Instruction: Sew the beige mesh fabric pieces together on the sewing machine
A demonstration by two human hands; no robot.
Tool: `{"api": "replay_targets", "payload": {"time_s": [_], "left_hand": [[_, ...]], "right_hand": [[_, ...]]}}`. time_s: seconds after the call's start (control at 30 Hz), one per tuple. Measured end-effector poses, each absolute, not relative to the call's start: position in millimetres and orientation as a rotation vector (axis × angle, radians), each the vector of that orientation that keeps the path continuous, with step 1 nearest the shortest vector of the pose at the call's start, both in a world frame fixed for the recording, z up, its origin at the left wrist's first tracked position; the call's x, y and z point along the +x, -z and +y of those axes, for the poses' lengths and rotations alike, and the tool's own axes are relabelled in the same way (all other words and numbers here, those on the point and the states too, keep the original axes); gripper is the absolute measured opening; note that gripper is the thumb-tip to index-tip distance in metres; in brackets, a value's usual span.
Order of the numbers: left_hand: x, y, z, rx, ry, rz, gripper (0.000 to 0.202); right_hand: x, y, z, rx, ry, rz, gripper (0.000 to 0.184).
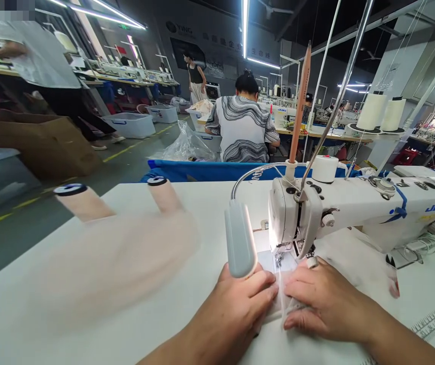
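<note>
Sheer fabric (277, 305) lies at six o'clock from the presser foot (279, 259). Left hand (246, 298), at seven, rests on it, pinch indeterminable; right hand (327, 299), at five, has thumb and fingers parted. Uneven pressure may pucker the fabric; straying toward twelve risks finger injury.

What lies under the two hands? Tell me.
Thin pale fabric shows between the left hand and right hand, and seems to run under their fingers. Anything farther beneath is covered.
</note>
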State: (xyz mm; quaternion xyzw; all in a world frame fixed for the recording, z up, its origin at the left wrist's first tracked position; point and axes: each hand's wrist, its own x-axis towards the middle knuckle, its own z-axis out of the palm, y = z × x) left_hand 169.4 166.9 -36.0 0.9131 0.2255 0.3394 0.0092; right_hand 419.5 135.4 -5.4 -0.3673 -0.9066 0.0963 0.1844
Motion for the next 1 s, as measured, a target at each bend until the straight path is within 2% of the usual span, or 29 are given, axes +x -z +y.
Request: {"api": "replay_targets", "payload": {"time_s": [0.43,0.57,0.7,1.0], "left_hand": [[168,37,166,2.832,-1.032,0.665,0.029],[168,35,166,2.736,-0.939,0.758,0.031],[168,30,164,2.706,-0.845,0.842,0.033],[169,29,161,2.752,-0.916,0.867,0.035]], "right_hand": [[419,4,133,-1.103,-0.223,-2.622,0.04],[417,2,135,-1.17,-0.2,-2.678,0.01],[416,4,137,-1.176,-0.198,-2.69,0.022],[418,15,139,-1.104,-0.119,-2.647,0.023]]}}
